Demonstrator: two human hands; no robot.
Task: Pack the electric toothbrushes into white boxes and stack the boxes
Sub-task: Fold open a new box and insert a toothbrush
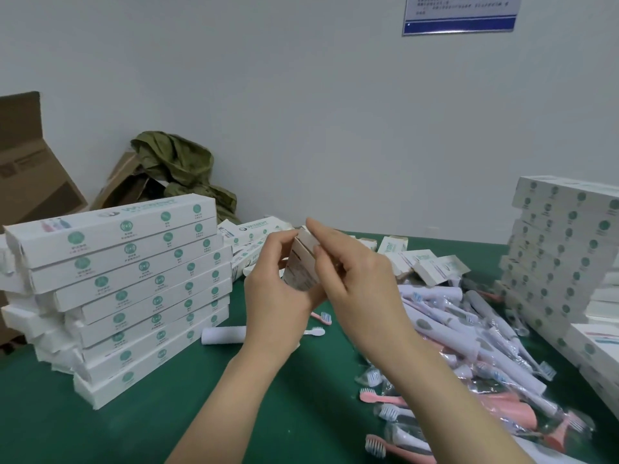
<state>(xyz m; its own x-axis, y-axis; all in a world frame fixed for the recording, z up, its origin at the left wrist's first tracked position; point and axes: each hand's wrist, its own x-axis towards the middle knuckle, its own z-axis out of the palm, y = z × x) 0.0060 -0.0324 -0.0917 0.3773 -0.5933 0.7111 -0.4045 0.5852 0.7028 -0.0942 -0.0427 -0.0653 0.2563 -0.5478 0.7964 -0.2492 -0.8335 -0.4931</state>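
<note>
A white box (303, 262) stands on end above the green table (167, 413), held between both hands. My left hand (278, 289) grips its lower part, thumb and fingers curled round it. My right hand (351, 272) pinches the box's top end flap. A tall stack of white boxes (134, 283) stands to the left. A pile of white and pink electric toothbrushes (475, 346) in clear wrap lies to the right of my right arm. One white toothbrush handle (223, 335) lies alone near my left wrist.
Another stack of white boxes (562, 256) rises at the right edge. Loose flat boxes (422, 262) lie at the table's back. Brown cartons (33, 169) and a green cloth (181, 165) sit by the wall behind the left stack. Two small brush heads (321, 318) lie near my left hand.
</note>
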